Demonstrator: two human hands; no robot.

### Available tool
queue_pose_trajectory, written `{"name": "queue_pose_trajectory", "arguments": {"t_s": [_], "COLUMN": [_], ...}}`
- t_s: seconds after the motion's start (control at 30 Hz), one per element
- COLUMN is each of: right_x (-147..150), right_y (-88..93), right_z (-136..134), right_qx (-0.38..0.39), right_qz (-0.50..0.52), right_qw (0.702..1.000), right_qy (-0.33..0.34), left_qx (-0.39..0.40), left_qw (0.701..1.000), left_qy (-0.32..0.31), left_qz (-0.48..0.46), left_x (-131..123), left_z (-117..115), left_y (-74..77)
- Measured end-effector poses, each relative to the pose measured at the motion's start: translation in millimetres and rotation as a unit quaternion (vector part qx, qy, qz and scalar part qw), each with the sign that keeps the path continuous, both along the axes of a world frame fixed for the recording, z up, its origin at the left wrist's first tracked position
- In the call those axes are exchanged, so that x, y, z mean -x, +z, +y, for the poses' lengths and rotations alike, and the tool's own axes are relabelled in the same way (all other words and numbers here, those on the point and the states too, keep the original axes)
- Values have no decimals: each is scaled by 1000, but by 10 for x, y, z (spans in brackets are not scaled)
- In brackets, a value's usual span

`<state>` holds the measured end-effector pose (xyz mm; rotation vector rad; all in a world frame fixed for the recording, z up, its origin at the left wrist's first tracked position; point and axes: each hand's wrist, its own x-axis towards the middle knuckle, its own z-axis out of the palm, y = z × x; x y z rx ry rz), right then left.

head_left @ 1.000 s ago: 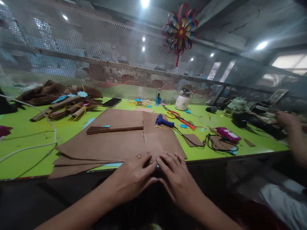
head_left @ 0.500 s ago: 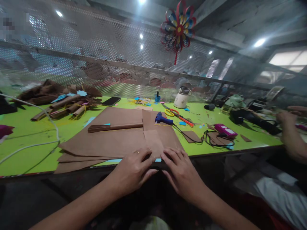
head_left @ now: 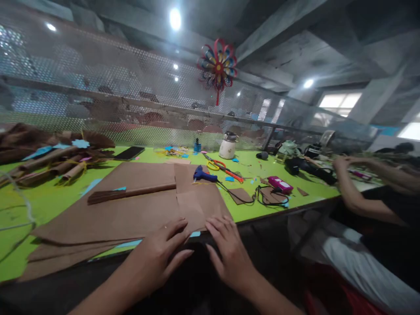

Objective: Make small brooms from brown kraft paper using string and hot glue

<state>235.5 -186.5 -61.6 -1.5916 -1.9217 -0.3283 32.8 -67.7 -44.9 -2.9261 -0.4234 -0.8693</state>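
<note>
Both my hands rest at the near edge of a brown paper sheet [head_left: 131, 223], fingers stretched and thumbs apart. My left hand [head_left: 164, 251] lies on the sheet's front edge, its fingertips on the paper and nothing gripped. To its right, my right hand [head_left: 225, 245] lies with fingers extended near the sheet's front right corner. Between and beyond the hands is a lighter square piece of paper [head_left: 189, 205] on the sheet. A rolled brown paper tube [head_left: 151, 189] with a pleated end lies across the sheet. Beyond the right hand is a blue glue gun [head_left: 204, 175].
Scissors with yellow and orange handles [head_left: 226, 168] lie behind the glue gun. A pink box [head_left: 280, 184] and black cord sit to the right. A phone [head_left: 129, 152], a white bottle [head_left: 228, 146] and paper rolls [head_left: 70, 168] stand farther back. Another person's arm [head_left: 354, 188] reaches in at right.
The view has turned to the right and tilted up, so the table's contents appear farther left and lower. My hands stay at the paper's near edge, fingers a little more spread.
</note>
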Motion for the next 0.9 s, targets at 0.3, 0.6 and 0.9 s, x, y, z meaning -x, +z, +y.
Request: {"name": "queue_pose_trajectory", "arguments": {"t_s": [0.3, 0.6, 0.9], "right_x": [-791, -17, -25], "right_y": [395, 799, 582], "right_z": [-112, 510, 448], "right_qx": [-251, 133, 182], "right_qz": [468, -13, -64], "right_qw": [826, 974, 969], "right_qy": [-189, 184, 156], "left_qx": [33, 217, 578], "left_qw": [998, 975, 774], "left_qy": [19, 1, 133], "left_qz": [59, 37, -220], "left_x": [-18, -35, -398], "left_z": [-97, -195, 566], "left_y": [143, 257, 420]}}
